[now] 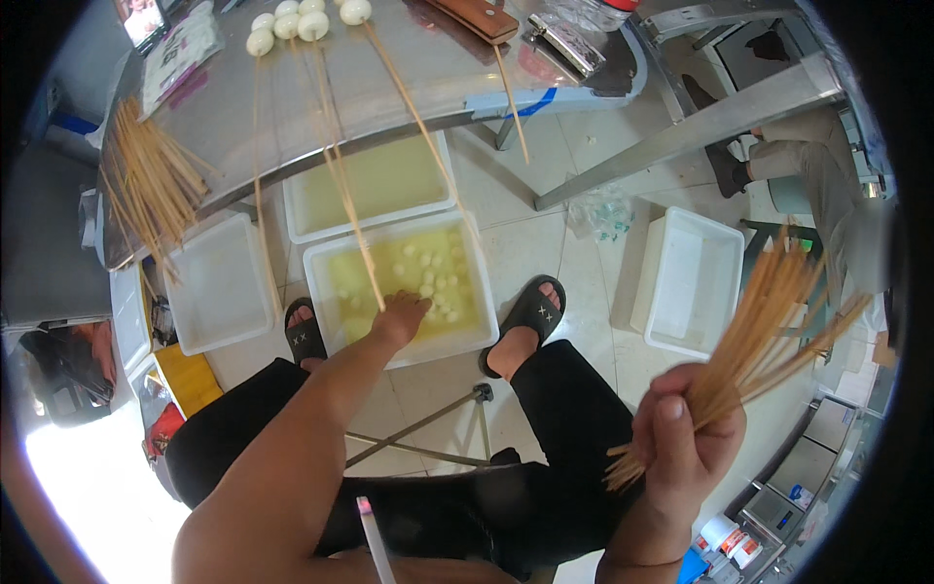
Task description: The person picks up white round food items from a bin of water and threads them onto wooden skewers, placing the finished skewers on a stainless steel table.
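My left hand (401, 319) reaches down into a white plastic tub (401, 359) of yellowish liquid. Several peeled, pale eggs (438, 281), apparently small ones, lie in the liquid beside its fingertips. Whether the fingers hold an egg I cannot tell. At the right, my right hand (686, 438) grips a thick bundle of thin wooden skewers (759, 328), fanned out at the upper end. Skewered eggs (288, 25) rest on the metal table (241, 131), their sticks jutting over its near edge. One stick's lower end overlaps my left hand in the view.
More skewers (153, 168) overhang the table's left end. A second tub of liquid (368, 190), a white tub (219, 285) and another (693, 281) stand on the floor. A metal table leg (693, 131) slants across; a seated person's leg (795, 164) is beyond. A cigarette (376, 540) juts up below.
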Motion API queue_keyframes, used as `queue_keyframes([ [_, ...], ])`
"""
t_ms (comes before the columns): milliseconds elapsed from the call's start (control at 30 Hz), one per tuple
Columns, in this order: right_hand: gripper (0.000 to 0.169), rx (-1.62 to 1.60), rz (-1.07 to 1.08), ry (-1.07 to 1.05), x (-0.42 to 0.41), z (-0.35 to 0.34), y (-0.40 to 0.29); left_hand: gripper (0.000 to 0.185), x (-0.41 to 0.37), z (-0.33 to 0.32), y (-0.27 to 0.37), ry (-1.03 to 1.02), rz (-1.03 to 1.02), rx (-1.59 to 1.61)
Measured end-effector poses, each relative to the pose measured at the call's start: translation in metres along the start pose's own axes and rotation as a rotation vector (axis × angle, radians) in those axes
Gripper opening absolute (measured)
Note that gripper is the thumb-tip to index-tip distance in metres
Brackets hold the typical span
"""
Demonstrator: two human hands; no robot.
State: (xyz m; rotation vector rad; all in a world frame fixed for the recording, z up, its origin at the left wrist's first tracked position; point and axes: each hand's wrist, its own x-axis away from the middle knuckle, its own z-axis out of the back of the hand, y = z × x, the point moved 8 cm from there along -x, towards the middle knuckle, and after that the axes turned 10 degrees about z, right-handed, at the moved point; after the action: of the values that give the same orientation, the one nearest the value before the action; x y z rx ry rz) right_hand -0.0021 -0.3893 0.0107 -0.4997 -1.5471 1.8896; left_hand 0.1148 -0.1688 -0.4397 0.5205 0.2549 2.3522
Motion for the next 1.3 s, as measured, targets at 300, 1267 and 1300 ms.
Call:
queue_keyframes([
  [300, 0.023, -0.050, 0.044, 0.055, -0.011, 0.004, 0.008, 0.015, -0.033, -0.019, 0.023, 0.248, -0.292, -0.030],
  [1267, 0.019, -0.086, 0.049, -0.006, 0.001, -0.024, -0.007, 0.036, 0.056, -0.067, -0.053, -0.610, 0.303, 0.227],
  [1300, 0.018, -0.089, 0.052, -0.007, 0.002, -0.024, -0.008, 0.033, 0.055, -0.067, -0.056, -0.548, 0.315, 0.290],
])
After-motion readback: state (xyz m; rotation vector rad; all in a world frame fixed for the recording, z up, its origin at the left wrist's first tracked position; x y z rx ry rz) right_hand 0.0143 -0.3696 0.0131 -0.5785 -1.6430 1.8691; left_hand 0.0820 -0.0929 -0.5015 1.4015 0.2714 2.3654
